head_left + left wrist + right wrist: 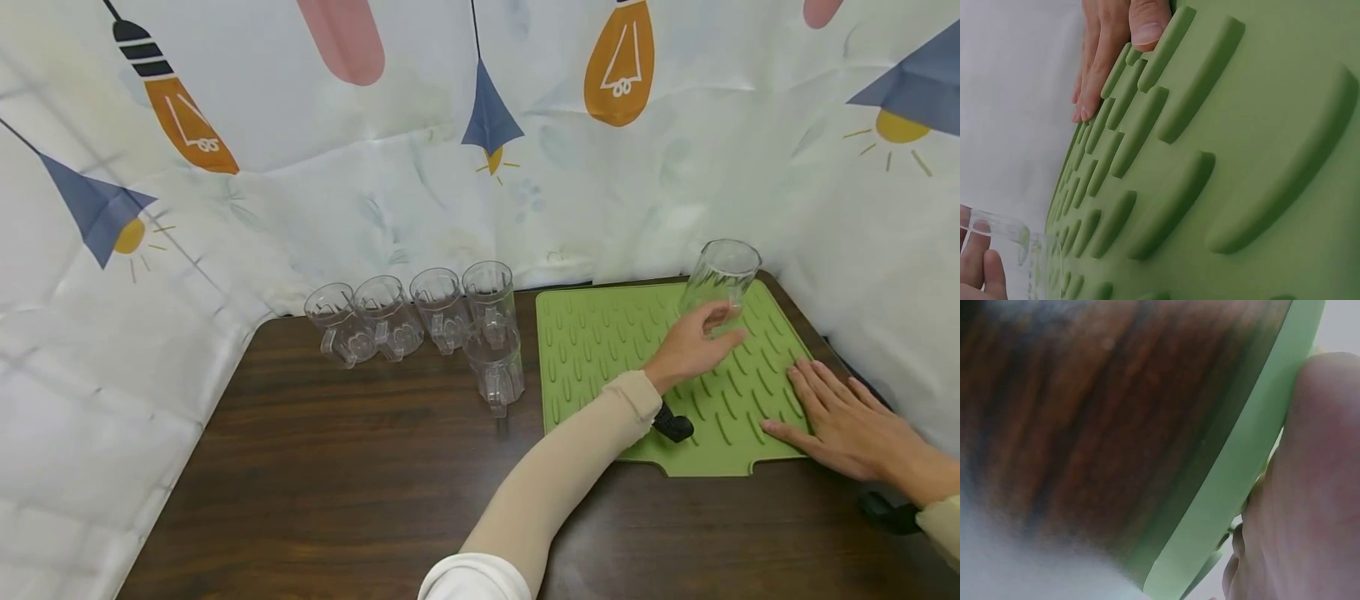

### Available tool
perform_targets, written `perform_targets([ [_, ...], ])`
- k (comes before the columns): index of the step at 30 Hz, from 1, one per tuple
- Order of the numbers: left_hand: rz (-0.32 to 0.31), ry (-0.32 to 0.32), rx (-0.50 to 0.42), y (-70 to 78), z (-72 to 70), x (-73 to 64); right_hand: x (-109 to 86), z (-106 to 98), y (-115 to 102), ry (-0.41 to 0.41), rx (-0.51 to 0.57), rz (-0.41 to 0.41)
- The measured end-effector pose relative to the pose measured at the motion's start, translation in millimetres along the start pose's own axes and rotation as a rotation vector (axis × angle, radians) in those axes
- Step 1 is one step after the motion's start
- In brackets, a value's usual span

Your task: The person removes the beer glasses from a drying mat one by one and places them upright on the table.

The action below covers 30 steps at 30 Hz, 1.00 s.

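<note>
My left hand (696,346) grips the handle of a clear glass mug (716,279) at the far right part of a ridged green drying mat (600,367). In the left wrist view, the fingers (974,253) curl at the mug's handle (999,224), with its wall low over the ridges. My right hand (847,421) rests on the mat's right edge, fingers spread and straight. Close up in the right wrist view, that hand (1310,506) lies along the mat's edge (1229,462).
Left of the mat, several more clear mugs stand on the dark wooden table (337,483): a back row including one mug (386,321), and another mug (495,367) in front of its right end. A patterned curtain (420,192) hangs behind the table and at its sides.
</note>
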<state>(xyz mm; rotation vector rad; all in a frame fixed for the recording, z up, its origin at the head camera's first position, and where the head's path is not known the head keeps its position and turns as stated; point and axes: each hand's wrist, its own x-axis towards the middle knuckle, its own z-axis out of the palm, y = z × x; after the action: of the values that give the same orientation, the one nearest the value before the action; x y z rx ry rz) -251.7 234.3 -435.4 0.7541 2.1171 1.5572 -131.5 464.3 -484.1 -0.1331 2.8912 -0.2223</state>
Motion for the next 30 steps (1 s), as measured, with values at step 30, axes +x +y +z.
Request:
perform_targets([
  [30,0.057,0.184,-0.047,-3.1,7.3,-6.8,-3.3,-3.6,-6.1,0.010,-0.014,-0.005],
])
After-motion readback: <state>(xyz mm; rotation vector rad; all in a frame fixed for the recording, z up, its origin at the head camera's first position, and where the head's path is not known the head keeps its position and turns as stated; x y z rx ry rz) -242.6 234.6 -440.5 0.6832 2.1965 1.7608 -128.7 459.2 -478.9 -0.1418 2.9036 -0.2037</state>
